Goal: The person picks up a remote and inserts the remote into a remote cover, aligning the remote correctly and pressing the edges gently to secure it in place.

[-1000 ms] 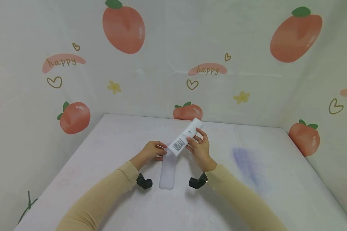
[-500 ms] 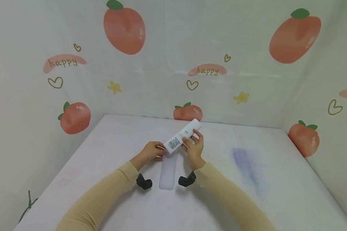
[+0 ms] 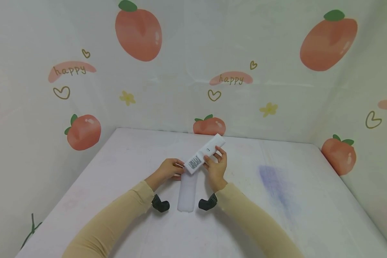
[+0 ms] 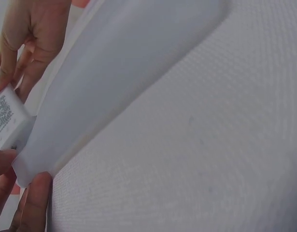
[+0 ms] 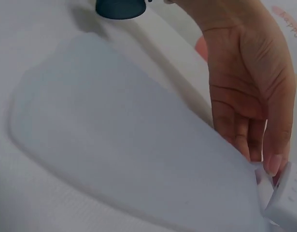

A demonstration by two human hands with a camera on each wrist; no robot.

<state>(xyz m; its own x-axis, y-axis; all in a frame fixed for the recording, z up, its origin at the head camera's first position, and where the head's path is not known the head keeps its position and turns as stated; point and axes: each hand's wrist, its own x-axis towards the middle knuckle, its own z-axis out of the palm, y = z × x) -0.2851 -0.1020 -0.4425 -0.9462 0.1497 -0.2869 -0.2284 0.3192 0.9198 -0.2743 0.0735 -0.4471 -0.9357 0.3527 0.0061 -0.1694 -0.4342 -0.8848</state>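
A white remote-control-like bar (image 3: pixel 209 147), printed label facing up, slants above the table in the head view. My right hand (image 3: pixel 217 170) grips it along its right side, thumb on the label face. Below its lower end lies a long, flat, translucent sleeve (image 3: pixel 186 195), which points toward me. My left hand (image 3: pixel 167 170) pinches the far end of this sleeve, with a thumb and fingertips (image 4: pixel 36 203) at its edges in the left wrist view. The bar's labelled end (image 4: pixel 6 116) meets the sleeve's end there; how far it reaches inside is hidden.
Two black wrist-camera mounts (image 3: pixel 161 204) hang over the table near the sleeve. A white cloth covers the table (image 3: pixel 142 233), with a purple stain (image 3: pixel 274 182) to the right. A curtain (image 3: pixel 180 71) printed with fruit stands at the back and sides.
My right hand has moved the white bar left and slightly down, to the far end of the sleeve. The left hand and the sleeve have stayed nearly still.
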